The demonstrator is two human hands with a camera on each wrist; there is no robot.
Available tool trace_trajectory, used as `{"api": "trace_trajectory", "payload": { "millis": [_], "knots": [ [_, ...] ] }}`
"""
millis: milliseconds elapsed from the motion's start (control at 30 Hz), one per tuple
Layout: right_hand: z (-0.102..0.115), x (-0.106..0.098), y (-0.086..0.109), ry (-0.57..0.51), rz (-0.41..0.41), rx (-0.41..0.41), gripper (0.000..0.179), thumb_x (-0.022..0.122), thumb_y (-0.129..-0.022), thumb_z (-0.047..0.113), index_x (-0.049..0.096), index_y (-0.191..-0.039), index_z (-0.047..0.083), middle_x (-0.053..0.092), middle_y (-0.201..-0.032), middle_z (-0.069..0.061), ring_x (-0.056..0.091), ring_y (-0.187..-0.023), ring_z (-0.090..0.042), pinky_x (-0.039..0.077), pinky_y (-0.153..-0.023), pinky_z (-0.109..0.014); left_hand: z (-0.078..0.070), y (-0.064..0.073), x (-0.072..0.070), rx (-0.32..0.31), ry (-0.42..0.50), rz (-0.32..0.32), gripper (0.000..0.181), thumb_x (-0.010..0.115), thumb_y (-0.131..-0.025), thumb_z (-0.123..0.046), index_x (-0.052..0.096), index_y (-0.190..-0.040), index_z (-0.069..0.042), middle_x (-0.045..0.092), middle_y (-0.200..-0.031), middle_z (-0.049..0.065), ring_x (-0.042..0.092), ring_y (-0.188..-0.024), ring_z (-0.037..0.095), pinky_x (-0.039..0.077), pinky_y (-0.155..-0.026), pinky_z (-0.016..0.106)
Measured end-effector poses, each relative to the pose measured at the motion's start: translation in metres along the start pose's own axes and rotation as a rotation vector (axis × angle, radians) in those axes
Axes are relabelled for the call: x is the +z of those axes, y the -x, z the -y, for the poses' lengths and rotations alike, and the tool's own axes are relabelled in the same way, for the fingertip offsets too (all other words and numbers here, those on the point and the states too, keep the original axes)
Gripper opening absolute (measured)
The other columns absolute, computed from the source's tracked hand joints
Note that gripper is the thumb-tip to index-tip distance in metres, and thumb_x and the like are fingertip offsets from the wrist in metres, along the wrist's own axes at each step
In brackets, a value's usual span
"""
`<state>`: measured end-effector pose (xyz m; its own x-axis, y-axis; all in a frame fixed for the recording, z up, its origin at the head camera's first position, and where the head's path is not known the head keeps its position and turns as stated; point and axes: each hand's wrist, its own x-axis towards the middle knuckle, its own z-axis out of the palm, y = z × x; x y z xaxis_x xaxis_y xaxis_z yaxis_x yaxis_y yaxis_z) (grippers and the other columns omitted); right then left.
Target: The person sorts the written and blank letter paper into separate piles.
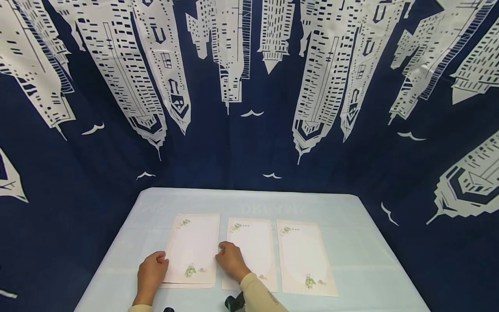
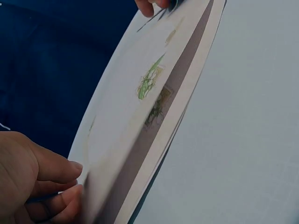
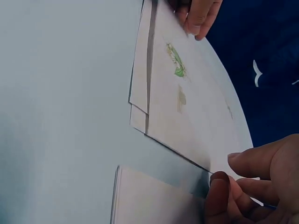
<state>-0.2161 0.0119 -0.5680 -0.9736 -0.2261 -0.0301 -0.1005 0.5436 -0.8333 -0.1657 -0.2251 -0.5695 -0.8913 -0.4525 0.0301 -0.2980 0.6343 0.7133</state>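
Note:
A pale pink sheet of printed paper [image 1: 195, 251], with green plant drawings in two corners, tops the left pile on the table. My left hand [image 1: 152, 273] pinches its left edge between thumb and fingers, while my right hand [image 1: 231, 262] pinches the opposite edge. In the left wrist view, the near edge of this top sheet [image 2: 126, 126] stands raised over the lower sheets [image 2: 184, 91]. Those lower sheets [image 3: 140, 79] stick out unevenly past it in the right wrist view. My right forearm covers part of the middle paper [image 1: 253, 247].
A third paper [image 1: 306, 258] with matching drawings lies to the right of the middle one. The pale table [image 1: 374, 260] has rounded far corners, and a dark blue cloth [image 1: 230, 160] printed with white buildings surrounds it. A dark object [image 1: 234, 302] shows beside my right sleeve.

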Motion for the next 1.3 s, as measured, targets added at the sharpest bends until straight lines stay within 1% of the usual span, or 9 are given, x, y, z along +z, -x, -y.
{"api": "trace_trajectory", "payload": {
  "millis": [167,233,300,400,567,733,867,1000,1300],
  "knots": [
    [-0.007,-0.010,0.005,0.002,-0.034,-0.013,0.023,0.068,-0.088,0.001,0.069,-0.110,-0.006,0.056,-0.076,0.002,0.050,-0.063,-0.011,0.043,-0.056,-0.025,-0.002,-0.001,0.004,-0.077,-0.049,-0.036,0.035,0.070,-0.088,-0.003,0.063,-0.116,0.016,0.066,-0.084,0.019,0.061,-0.079,0.035,0.048,-0.074,0.051],
    [-0.012,-0.014,0.008,-0.003,-0.048,0.000,0.021,0.069,-0.088,0.002,0.070,-0.108,-0.004,0.056,-0.076,0.003,0.050,-0.064,-0.010,0.043,-0.057,-0.024,-0.004,0.000,0.006,-0.078,-0.051,-0.038,0.036,0.071,-0.088,-0.005,0.063,-0.116,0.016,0.065,-0.083,0.017,0.061,-0.077,0.033,0.048,-0.074,0.050],
    [-0.017,-0.019,0.011,-0.005,-0.070,0.010,0.020,0.069,-0.088,0.003,0.071,-0.108,-0.003,0.057,-0.076,0.004,0.051,-0.065,-0.010,0.044,-0.058,-0.024,-0.007,0.002,0.009,-0.047,-0.043,-0.029,0.035,0.071,-0.088,-0.006,0.064,-0.116,0.015,0.066,-0.080,0.014,0.061,-0.075,0.031,0.049,-0.072,0.049],
    [-0.027,-0.028,0.014,0.006,-0.117,0.007,0.019,0.070,-0.088,0.003,0.071,-0.107,-0.002,0.059,-0.077,0.004,0.053,-0.066,-0.010,0.046,-0.059,-0.025,-0.015,0.007,0.016,0.037,-0.008,0.000,0.033,0.072,-0.088,-0.008,0.067,-0.113,0.014,0.067,-0.079,0.010,0.062,-0.071,0.027,0.050,-0.069,0.047],
    [-0.042,-0.046,0.023,0.041,-0.206,-0.010,0.018,0.071,-0.087,0.004,0.071,-0.104,-0.001,0.062,-0.078,0.004,0.055,-0.066,-0.009,0.048,-0.061,-0.026,-0.033,0.017,0.035,0.173,0.073,0.078,0.029,0.074,-0.087,-0.010,0.071,-0.108,0.010,0.068,-0.079,0.004,0.062,-0.067,0.020,0.051,-0.064,0.040],
    [-0.054,-0.066,0.035,0.078,-0.264,0.035,0.022,0.073,-0.087,0.007,0.071,-0.107,-0.001,0.063,-0.083,0.002,0.059,-0.073,-0.012,0.050,-0.066,-0.030,-0.053,0.030,0.057,0.211,0.128,0.161,0.030,0.075,-0.088,-0.013,0.071,-0.110,0.007,0.069,-0.083,0.001,0.064,-0.071,0.017,0.053,-0.067,0.038],
    [-0.061,-0.079,0.047,0.126,-0.298,0.093,0.028,0.074,-0.087,0.010,0.070,-0.112,-0.002,0.068,-0.092,-0.006,0.066,-0.083,-0.021,0.055,-0.074,-0.040,-0.066,0.039,0.072,0.240,0.157,0.241,0.037,0.074,-0.090,-0.017,0.068,-0.119,0.007,0.072,-0.094,0.007,0.071,-0.085,0.026,0.056,-0.075,0.044],
    [-0.064,-0.088,0.058,0.170,-0.318,0.143,0.032,0.074,-0.087,0.011,0.068,-0.114,-0.004,0.070,-0.102,-0.015,0.068,-0.091,-0.029,0.056,-0.079,-0.046,-0.077,0.046,0.083,0.260,0.159,0.288,0.045,0.072,-0.092,-0.019,0.063,-0.127,0.008,0.072,-0.105,0.019,0.071,-0.096,0.035,0.057,-0.080,0.049],
    [-0.074,-0.092,0.068,0.263,-0.366,0.201,0.035,0.076,-0.085,0.014,0.069,-0.115,-0.003,0.070,-0.107,-0.017,0.068,-0.094,-0.032,0.056,-0.081,-0.048,-0.096,0.057,0.097,0.265,0.173,0.295,0.047,0.073,-0.091,-0.017,0.061,-0.126,0.011,0.070,-0.109,0.029,0.070,-0.099,0.044,0.057,-0.080,0.052]
  ]
}}
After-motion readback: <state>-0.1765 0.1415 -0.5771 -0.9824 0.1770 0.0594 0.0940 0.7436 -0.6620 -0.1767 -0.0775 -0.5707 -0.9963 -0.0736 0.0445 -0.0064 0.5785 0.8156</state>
